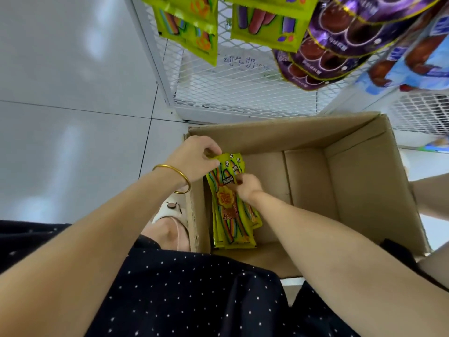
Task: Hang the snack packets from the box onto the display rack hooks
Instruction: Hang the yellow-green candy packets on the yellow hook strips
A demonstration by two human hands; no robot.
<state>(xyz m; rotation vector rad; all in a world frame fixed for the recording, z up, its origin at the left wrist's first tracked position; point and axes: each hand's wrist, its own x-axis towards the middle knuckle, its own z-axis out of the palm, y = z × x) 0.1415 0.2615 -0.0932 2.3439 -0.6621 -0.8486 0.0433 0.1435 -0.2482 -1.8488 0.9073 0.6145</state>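
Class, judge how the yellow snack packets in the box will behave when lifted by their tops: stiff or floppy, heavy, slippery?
Probably floppy: the yellow snack packets are thin, flat pouches. Likely light: the left hand pinches their tops with fingertips alone. Possibly slippery: the film looks glossy.

Yellow-green snack packets [230, 210] — stacked (rainbow print), against cardboard box [364, 181] left wall

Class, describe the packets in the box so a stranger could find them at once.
Find the open cardboard box below the white wire rack. Against its left wall sits a stack of yellow-green packets with rainbow strips. Unlike the hanging packets above, these are pinched by the left hand and right hand.
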